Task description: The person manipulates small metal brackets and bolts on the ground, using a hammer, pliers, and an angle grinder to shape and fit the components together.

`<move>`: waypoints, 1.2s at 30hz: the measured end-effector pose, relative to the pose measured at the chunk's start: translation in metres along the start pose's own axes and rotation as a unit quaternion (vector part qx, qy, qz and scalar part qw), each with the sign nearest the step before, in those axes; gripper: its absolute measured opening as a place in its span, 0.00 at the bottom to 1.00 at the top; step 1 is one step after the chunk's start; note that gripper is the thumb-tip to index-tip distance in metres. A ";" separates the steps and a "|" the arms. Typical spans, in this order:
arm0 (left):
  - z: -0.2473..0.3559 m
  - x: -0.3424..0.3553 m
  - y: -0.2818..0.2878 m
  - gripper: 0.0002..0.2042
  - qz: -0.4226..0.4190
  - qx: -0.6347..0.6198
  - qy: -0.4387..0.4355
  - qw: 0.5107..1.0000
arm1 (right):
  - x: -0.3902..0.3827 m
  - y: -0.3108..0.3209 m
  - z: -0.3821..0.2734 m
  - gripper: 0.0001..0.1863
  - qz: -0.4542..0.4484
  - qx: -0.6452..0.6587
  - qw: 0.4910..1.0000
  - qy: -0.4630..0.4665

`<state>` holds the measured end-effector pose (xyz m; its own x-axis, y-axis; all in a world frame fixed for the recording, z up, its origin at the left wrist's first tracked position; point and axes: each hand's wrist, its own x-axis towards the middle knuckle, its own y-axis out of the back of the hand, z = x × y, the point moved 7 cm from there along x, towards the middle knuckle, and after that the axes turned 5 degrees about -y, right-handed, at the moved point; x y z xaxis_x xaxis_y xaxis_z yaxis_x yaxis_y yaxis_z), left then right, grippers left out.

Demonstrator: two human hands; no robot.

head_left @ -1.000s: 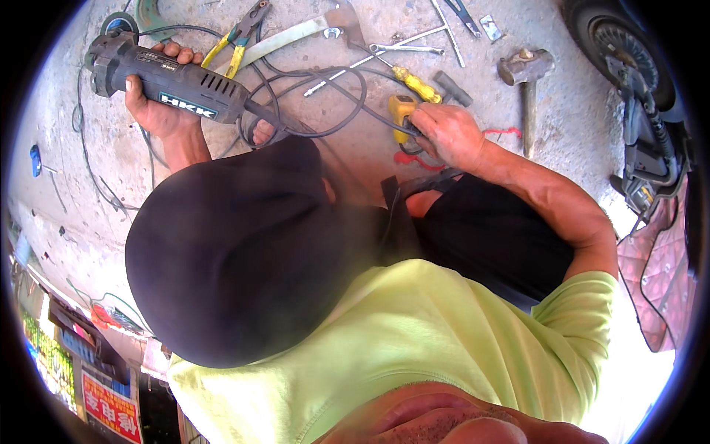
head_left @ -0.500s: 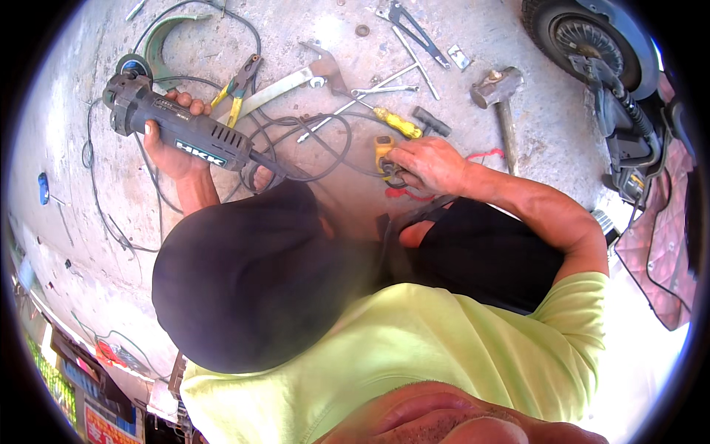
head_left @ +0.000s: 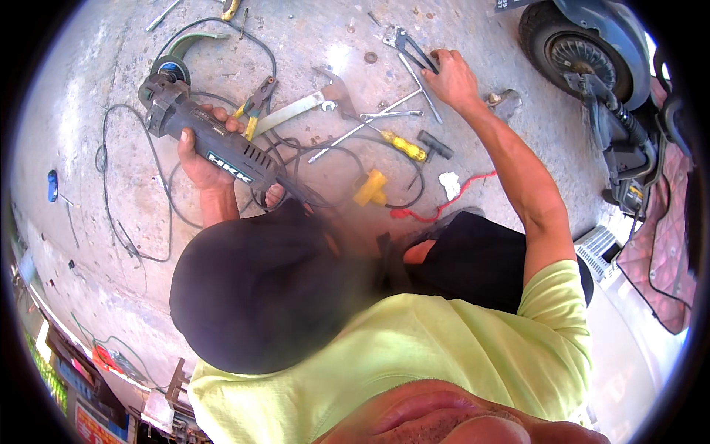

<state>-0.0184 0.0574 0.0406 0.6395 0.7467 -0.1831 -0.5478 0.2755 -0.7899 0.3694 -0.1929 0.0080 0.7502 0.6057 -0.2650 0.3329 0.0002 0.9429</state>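
Note:
My left hand (head_left: 201, 161) is wrapped round the dark body of an angle grinder (head_left: 214, 144), whose disc (head_left: 170, 68) points to the far left. The grinder's cord trails back toward my knee. My right hand (head_left: 452, 80) reaches far forward over the handle ends of dark-handled pliers (head_left: 416, 49) lying on the floor. Its thumb and fingers look apart beside a handle; whether they touch it I cannot tell. A yellow block-shaped thing (head_left: 371, 188) lies in front of my knees, near a yellow-handled screwdriver (head_left: 404, 145) and a black T-shaped piece (head_left: 435, 144).
Yellow-handled pliers (head_left: 256, 107), a hatchet-like tool (head_left: 296, 111), a spanner (head_left: 392, 115) and a long metal rod tool (head_left: 366, 123) lie among looped black cable. My right forearm partly covers a hammer head (head_left: 504, 103). A scooter wheel (head_left: 584, 52) stands far right. A red strip (head_left: 436, 216) lies near my right knee.
My right hand has let go of the yellow block and moved forward and right to the dark-handled pliers. The block sits slightly nearer me. My left hand keeps hold of the grinder.

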 end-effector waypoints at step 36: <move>0.008 0.084 -0.081 0.32 -0.096 -0.280 -0.018 0.955 | -0.151 -0.013 -0.277 0.16 -0.518 0.774 0.363 -0.021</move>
<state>0.0754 0.1025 0.0938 0.6746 0.7381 0.0095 -0.0412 0.0505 -0.9979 0.0935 -0.0645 0.0913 -0.2380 0.9058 -0.3505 0.3470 -0.2578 -0.9018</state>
